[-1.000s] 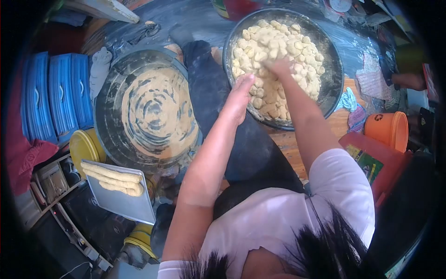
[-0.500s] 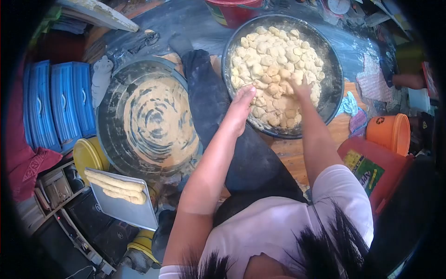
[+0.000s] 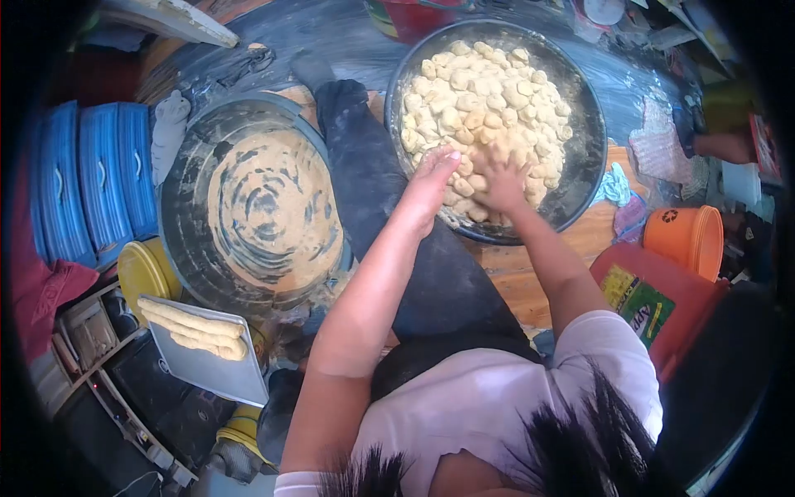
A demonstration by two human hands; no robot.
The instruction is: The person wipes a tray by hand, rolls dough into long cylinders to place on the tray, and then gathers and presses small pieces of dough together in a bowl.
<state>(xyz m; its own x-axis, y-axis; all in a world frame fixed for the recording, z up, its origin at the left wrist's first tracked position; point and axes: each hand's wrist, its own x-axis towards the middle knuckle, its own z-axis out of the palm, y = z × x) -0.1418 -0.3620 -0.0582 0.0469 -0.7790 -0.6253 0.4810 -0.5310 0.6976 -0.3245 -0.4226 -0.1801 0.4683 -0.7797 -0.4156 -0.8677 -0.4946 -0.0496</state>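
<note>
Cream-coloured, rounded dough lumps [image 3: 476, 103] lie in the round black basin [image 3: 585, 153], the right hand [image 3: 503, 184] among them, grip spread, the left hand [image 3: 425, 184] by its near rim, seemingly steadying it, grip unclear.

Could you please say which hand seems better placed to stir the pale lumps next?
Probably the right hand: its fingers spread over the lumps, while the left hand is by the basin's rim.
</note>
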